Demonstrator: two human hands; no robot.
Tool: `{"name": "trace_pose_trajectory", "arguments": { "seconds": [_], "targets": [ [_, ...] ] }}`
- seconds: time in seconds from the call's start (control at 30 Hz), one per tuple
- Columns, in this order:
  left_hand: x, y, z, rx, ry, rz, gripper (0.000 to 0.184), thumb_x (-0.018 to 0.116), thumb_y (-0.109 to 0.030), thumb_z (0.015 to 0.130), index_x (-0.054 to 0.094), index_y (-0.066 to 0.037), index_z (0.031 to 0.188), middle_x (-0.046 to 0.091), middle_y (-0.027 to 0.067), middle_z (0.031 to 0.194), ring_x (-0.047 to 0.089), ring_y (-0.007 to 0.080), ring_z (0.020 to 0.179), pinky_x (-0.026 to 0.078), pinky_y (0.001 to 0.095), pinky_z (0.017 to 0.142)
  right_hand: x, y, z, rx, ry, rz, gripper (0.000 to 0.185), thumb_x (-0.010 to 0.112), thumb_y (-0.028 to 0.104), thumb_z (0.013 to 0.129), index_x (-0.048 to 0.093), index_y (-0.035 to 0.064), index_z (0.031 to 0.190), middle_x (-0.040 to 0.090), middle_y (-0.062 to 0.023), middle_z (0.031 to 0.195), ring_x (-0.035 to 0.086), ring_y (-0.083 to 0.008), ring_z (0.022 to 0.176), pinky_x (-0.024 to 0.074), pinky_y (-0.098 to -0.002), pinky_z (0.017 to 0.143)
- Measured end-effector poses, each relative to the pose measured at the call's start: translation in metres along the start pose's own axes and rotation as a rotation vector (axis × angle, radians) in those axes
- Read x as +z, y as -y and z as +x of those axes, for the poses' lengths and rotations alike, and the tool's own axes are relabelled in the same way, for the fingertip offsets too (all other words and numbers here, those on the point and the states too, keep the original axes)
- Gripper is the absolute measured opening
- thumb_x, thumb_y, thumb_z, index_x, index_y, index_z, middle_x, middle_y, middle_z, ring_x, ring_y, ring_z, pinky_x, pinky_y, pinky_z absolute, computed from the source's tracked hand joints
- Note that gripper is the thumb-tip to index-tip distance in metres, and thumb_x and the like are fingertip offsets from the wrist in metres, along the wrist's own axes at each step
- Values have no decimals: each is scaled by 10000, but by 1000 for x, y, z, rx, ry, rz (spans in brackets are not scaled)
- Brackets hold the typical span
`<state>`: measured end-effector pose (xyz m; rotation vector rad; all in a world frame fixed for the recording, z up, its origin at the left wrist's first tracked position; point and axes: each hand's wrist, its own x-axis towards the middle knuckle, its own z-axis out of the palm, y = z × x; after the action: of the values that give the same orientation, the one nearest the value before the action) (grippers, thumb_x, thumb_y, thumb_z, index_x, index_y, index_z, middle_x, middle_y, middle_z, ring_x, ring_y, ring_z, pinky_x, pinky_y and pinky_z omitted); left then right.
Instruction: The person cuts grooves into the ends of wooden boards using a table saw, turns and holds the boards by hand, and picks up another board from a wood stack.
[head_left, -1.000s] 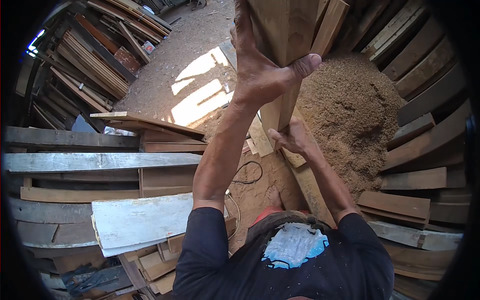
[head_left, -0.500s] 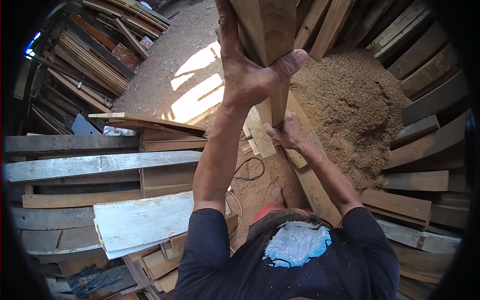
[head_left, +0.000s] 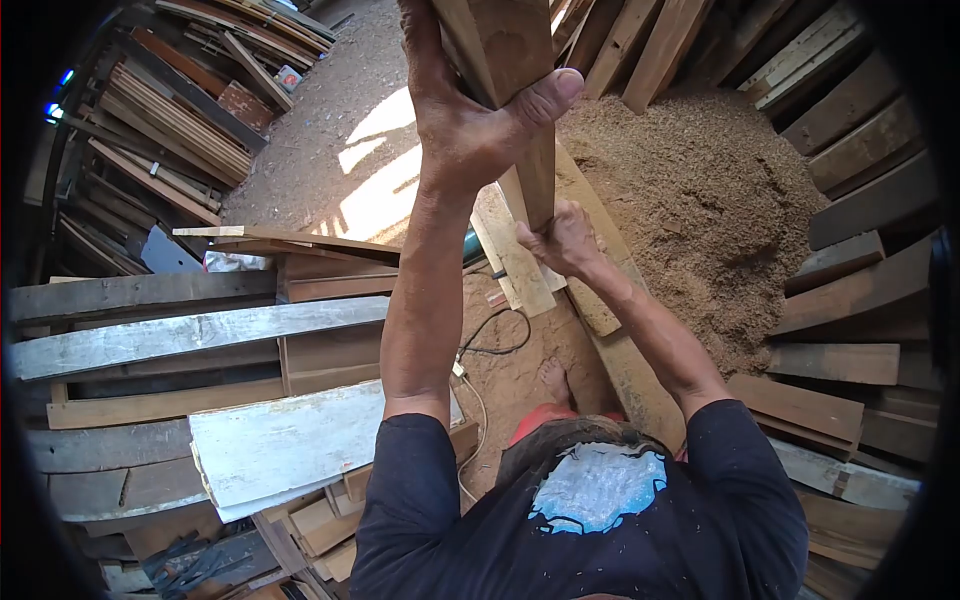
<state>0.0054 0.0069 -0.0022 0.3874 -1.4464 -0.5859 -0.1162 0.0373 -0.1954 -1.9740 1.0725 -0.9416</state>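
A long squared wooden beam (head_left: 515, 65) is raised close to the camera at top centre, its lower end pointing down. My left hand (head_left: 470, 120) grips its upper part, thumb across the near face, with the fingers partly hidden behind the wood. Lower down, my right hand (head_left: 568, 238) is closed around the beam's lower end. Beneath that end lie a light board (head_left: 525, 270) and a long plank (head_left: 640, 375) running toward my body. A dark green object (head_left: 471, 245), mostly hidden by my left forearm, shows beside the light board.
A sawdust heap (head_left: 710, 220) rises right of the plank. Lumber (head_left: 845, 365) lines the right side. At the left are stacked boards, a white-painted panel (head_left: 290, 440) and leaning planks (head_left: 180, 120). A black cable (head_left: 510, 345) curls on the dirt floor near my bare foot (head_left: 553, 380).
Both hands and the beam have shifted left in view, with the right hand also a little higher. More of the leaning wood and the dark green object now shows.
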Motion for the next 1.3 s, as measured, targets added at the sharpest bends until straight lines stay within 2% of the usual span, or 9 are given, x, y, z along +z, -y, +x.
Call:
{"name": "trace_pose_trajectory", "arguments": {
  "seconds": [0.2,0.23,0.3,0.5,0.6,0.87,0.97,1.2,1.3],
  "targets": [
    [-15,9,3,-37,-23,37,1229,889,-105,742,71,-163,1657,481,57,1394,533,170,1213,516,314,985,10,-3,17,-64,-93,19,242,707,218,828,608,29,717,588,-128,601,607,-256,546,494,-403,569],
    [-16,12,5,-30,-22,40,1227,889,-110,743,73,-163,1657,487,56,1387,540,169,1202,523,312,974,10,-4,19,-43,-71,13,200,708,218,813,620,38,811,606,-143,628,629,-296,581,512,-422,590],
    [-20,16,8,-18,-20,57,1224,886,-110,744,73,-162,1658,493,56,1378,551,170,1187,535,312,957,11,-6,26,-1,-27,2,278,709,217,782,645,58,1001,643,-174,681,673,-377,652,548,-459,632],
    [-34,27,20,2,-5,41,1216,867,-87,745,70,-158,1661,490,71,1382,551,177,1202,533,325,973,21,-14,46,-33,-56,-22,223,698,248,785,634,60,887,648,-158,675,673,-357,640,548,-446,628],
    [-39,29,25,-3,-9,71,1206,865,-94,745,81,-151,1660,477,81,1406,529,187,1242,507,334,1011,24,-14,55,-26,-83,-8,242,711,248,819,630,25,767,630,-145,658,659,-291,612,523,-416,611],
    [-49,28,35,-51,-38,80,1188,874,-130,758,97,-110,1657,422,93,1501,441,214,1363,373,358,1132,27,-10,78,0,-56,-14,261,732,294,818,663,43,798,671,-151,693,697,-299,659,543,-428,643],
    [-56,46,40,20,-57,86,1154,870,-127,765,127,-86,1647,454,74,1448,465,193,1312,399,344,1089,36,-20,89,-23,-85,-65,261,738,300,817,673,47,810,680,-148,698,705,-301,671,545,-432,646],
    [-76,54,49,-34,-6,138,1065,864,-132,780,205,-75,1615,511,33,1300,515,144,1151,449,308,970,41,-20,113,-59,-101,-41,273,742,293,816,663,32,814,689,-161,765,701,-326,719,542,-442,664],
    [-82,53,51,-135,-17,133,1055,869,-133,771,224,-68,1604,511,34,1310,519,143,1153,452,307,977,46,-24,123,-51,-113,-42,282,714,269,767,673,87,979,700,-178,786,705,-381,749,557,-467,694]
  ]
}}
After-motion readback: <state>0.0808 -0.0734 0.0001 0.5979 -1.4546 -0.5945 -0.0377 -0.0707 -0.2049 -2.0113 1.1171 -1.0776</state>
